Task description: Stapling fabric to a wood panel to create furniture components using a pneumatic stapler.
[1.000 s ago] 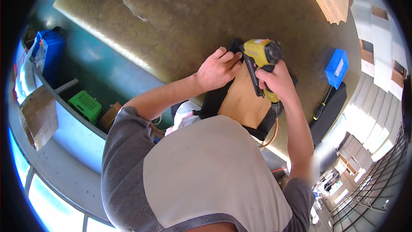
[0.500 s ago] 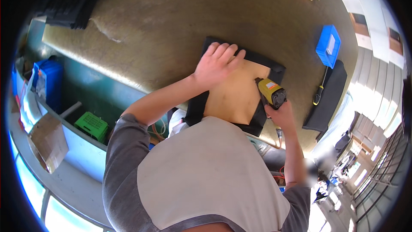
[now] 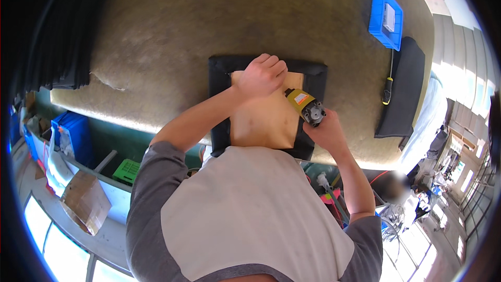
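Note:
A tan board [image 3: 261,125] lies on the table before me, with a black fabric cover [image 3: 220,94] folded over its edges. My left hand [image 3: 262,75] rests at the far edge of the board, its fingers curled down on the fold of the cover; the fingertips are partly hidden. In my right hand [image 3: 325,129] is a yellow and black staple gun [image 3: 301,100], held over the right part of the board. Its nose points toward the far right corner, close to the left hand. Whether the nose touches the fabric, I cannot tell.
At the right of the brown table [image 3: 172,26] are a blue bin [image 3: 385,23], a screwdriver [image 3: 387,91] and a black padded piece [image 3: 404,89]. Black pieces [image 3: 60,36] are stacked at the far left. Below the table edge sit a green crate [image 3: 126,171] and a cardboard box [image 3: 86,201].
The board has turned to lie square to me and shifted left. My left fingers have gone from spread flat to curled at the far edge. The staple gun has moved left with my right hand.

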Demonstrator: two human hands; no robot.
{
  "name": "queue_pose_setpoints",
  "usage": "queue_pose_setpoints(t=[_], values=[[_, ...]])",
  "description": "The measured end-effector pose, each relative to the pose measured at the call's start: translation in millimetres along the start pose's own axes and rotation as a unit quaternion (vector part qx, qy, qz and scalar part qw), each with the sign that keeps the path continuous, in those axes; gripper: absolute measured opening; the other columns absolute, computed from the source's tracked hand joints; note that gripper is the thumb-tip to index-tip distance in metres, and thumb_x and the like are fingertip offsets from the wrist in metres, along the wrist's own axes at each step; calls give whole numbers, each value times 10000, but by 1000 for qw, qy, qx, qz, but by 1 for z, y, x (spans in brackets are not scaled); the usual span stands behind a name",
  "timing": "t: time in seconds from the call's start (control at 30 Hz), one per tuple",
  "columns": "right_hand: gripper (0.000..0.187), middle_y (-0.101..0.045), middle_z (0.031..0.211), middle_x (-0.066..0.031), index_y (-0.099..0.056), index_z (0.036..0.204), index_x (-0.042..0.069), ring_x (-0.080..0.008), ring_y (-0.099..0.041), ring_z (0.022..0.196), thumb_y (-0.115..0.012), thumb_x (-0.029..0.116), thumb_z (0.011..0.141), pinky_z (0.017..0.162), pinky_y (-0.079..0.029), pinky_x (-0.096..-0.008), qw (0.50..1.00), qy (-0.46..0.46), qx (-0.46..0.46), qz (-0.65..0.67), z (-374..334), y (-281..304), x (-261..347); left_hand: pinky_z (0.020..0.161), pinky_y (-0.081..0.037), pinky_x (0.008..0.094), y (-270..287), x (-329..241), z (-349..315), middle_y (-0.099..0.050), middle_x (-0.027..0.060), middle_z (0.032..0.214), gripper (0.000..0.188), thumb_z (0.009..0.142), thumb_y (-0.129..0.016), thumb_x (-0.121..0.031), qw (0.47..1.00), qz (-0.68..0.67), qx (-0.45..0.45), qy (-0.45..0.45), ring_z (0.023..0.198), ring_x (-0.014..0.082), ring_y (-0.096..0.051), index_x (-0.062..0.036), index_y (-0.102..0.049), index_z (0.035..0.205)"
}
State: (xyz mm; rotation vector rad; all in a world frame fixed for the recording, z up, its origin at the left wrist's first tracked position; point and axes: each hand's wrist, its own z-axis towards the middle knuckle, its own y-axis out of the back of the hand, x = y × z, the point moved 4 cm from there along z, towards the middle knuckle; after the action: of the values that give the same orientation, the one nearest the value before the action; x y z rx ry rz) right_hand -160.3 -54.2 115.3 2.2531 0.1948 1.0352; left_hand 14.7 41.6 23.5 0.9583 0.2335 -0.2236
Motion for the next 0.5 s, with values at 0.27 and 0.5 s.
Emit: queue_pose_setpoints(t=[0.27, 0.5], values=[[152, -663, 622, -93, -676, 849, -56, -157, -662, 528, -686, 77, 775, 524, -520, -330, 989, -101, -18, 109, 29, 33, -7, 1090, -402, 451, 15, -26, -17, -596, 66, 1218, 410, 883, -648, -249, 989, 66, 89, 96, 1207, 245, -528, -23, -672, 1224], [123, -631, 584, -70, -654, 781, -49, -152, -644, 510, -660, 74, 775, 518, -505, -321, 989, -118, 24, 83, 47, 33, -23, 1142, -352, 463, 12, -28, -27, -550, 77, 1345, 511, 968, -608, -359, 982, 59, 122, 129, 1330, 241, -461, -25, -603, 1355]])
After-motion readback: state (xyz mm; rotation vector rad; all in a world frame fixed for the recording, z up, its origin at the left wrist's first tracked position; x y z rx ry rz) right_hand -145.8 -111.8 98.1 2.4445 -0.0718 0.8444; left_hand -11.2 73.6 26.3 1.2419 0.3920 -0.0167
